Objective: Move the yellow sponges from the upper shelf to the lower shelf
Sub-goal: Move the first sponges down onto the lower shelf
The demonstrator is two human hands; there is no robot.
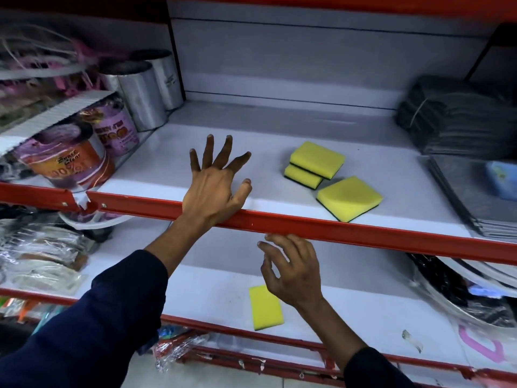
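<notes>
On the upper shelf (307,226) lie three yellow sponges with dark green undersides: a stack of two (316,161) and a single sponge (349,198) nearer the red front edge. My left hand (216,180) reaches over that edge, fingers spread, holding nothing, well left of the stack. One more yellow sponge (265,307) lies flat on the lower shelf (223,292). My right hand (291,270) hovers just above and right of it, under the upper shelf's edge, fingers apart and empty.
Rolls of silver tape (142,91) and purple-labelled tins (72,161) crowd the upper shelf's left end. Dark folded cloths (453,116) and flat trays (475,197) fill its right end. Plastic-wrapped goods (42,256) sit at lower left, wrapped plates (461,289) at lower right.
</notes>
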